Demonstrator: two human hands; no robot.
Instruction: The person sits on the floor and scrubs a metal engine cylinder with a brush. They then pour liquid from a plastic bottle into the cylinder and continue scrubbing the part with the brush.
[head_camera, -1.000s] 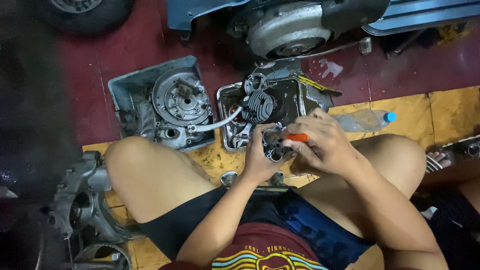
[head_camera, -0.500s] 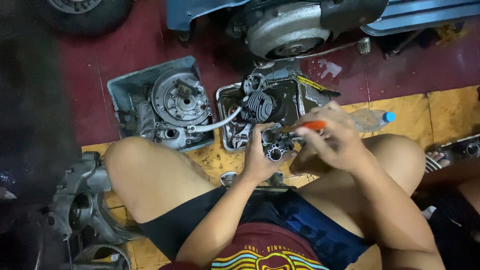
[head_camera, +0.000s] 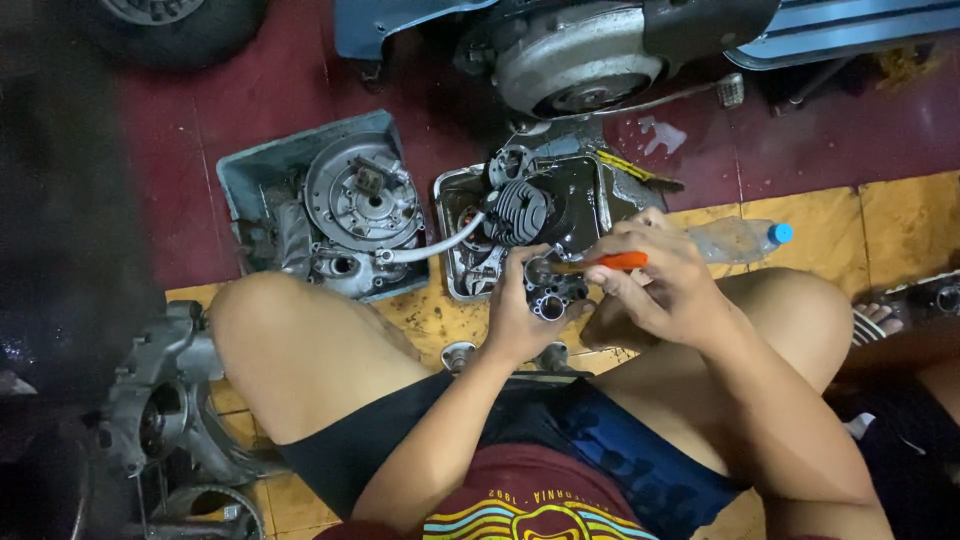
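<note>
Since the earlier frame right hand (head_camera: 665, 285) has tilted the orange-handled screwdriver (head_camera: 600, 263) flatter, tip into the small metal engine part (head_camera: 553, 290); left hand (head_camera: 520, 315) clamps that part steady above the floor (between knees). Tip contact hidden; tray (head_camera: 450, 240) contents murky.

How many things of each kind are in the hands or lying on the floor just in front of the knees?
Small metal engine part, held in the left hand: 1
Orange-handled screwdriver, held in the right hand: 1
Trays with engine parts: 2
Clear plastic bottle with blue cap: 1
Total: 5
</note>
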